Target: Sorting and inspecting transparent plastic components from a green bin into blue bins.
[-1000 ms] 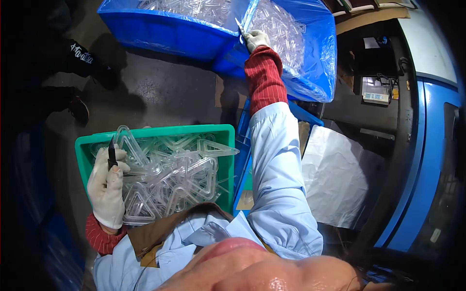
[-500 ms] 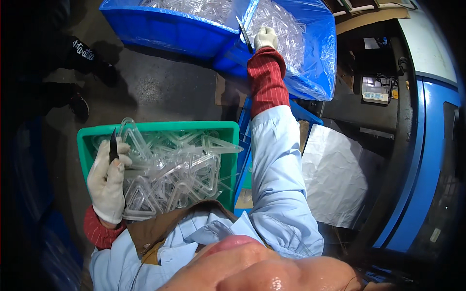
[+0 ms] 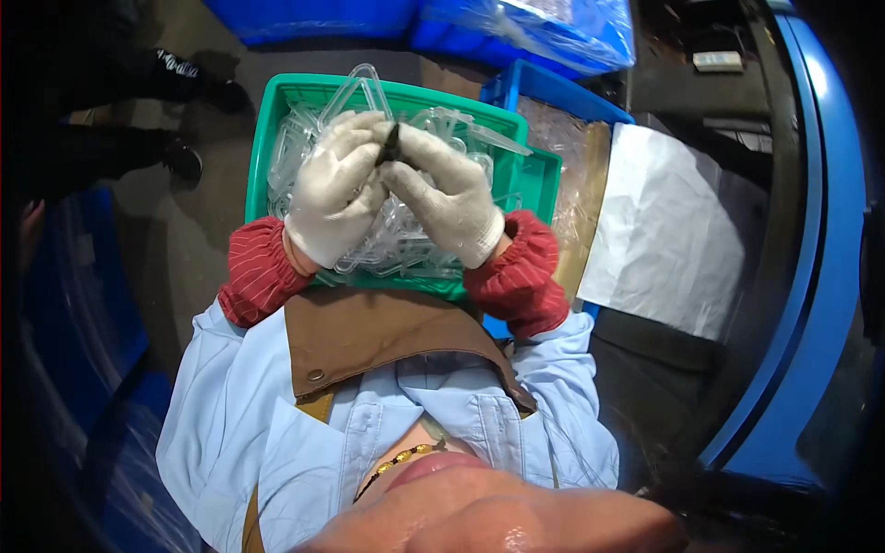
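Both my hands wear white knit gloves and red ribbed cuffs and meet over a green crate (image 3: 269,120) on my lap. My left hand (image 3: 334,189) grips a small dark tool (image 3: 393,145), whose tip pokes up between the two hands. My right hand (image 3: 446,194) is closed beside it, fingers against the same spot; a clear plastic piece seems to be pinched there, but I cannot make it out. The crate is heaped with clear triangular plastic parts (image 3: 369,88).
Blue crates lined with clear plastic (image 3: 553,32) stand beyond the green one. A smaller blue bin (image 3: 553,92) and white sheet (image 3: 673,240) lie to my right, beside a blue machine edge (image 3: 811,276). Another person's dark shoes (image 3: 180,69) stand at upper left.
My right hand has come back from the far blue crate to the green crate and joined my left hand. My head has tipped down, so the green crate now fills the middle.
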Demonstrator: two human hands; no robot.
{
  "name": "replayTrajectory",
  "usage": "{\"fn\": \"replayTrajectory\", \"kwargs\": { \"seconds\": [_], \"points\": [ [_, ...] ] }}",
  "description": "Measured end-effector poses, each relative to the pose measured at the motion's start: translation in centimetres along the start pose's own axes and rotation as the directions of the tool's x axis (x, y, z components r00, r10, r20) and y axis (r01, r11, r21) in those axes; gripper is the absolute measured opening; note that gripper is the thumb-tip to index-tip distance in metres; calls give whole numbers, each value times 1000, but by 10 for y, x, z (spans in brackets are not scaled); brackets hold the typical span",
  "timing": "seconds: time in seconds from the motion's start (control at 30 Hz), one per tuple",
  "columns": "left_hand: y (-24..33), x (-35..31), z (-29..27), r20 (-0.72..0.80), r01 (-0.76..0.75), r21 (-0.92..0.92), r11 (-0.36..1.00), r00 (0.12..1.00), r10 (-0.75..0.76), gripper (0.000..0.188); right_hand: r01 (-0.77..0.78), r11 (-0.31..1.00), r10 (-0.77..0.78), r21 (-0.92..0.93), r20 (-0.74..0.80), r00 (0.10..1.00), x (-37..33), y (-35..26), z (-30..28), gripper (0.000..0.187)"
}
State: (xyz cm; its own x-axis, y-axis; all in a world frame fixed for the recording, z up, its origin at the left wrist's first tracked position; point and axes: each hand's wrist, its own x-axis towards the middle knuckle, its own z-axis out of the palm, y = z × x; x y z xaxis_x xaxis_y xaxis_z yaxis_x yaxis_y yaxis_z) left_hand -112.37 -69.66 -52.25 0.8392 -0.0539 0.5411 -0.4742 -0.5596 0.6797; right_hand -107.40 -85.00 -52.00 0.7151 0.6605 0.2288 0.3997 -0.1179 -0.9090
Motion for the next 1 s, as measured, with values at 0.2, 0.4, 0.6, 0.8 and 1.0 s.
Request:
{"fn": "replayTrajectory", "kwargs": {
  "seconds": [0.2,0.4,0.6,0.8,1.0],
  "points": [
    [35,-7,-39,245,-223,136,965,952,185,41,42,844,219,534,-416,883,-41,-45,22,22],
    [-24,13,-28,309,-131,432,892,951,-9,44,-155,874,-54,-460,-409,911,-25,-13,-40,23],
    [-25,-22,-23,463,-204,326,923,886,32,24,-450,624,273,-638,-361,892,-37,40,-34,27],
    [0,-44,-42,476,-280,334,900,874,95,22,-345,909,215,-235,-443,870,-55,-16,-33,30],
    [-1,-29,-64,456,-231,250,940,885,97,34,-412,897,298,-160,-472,830,-57,-47,-19,27]
  ]
}}
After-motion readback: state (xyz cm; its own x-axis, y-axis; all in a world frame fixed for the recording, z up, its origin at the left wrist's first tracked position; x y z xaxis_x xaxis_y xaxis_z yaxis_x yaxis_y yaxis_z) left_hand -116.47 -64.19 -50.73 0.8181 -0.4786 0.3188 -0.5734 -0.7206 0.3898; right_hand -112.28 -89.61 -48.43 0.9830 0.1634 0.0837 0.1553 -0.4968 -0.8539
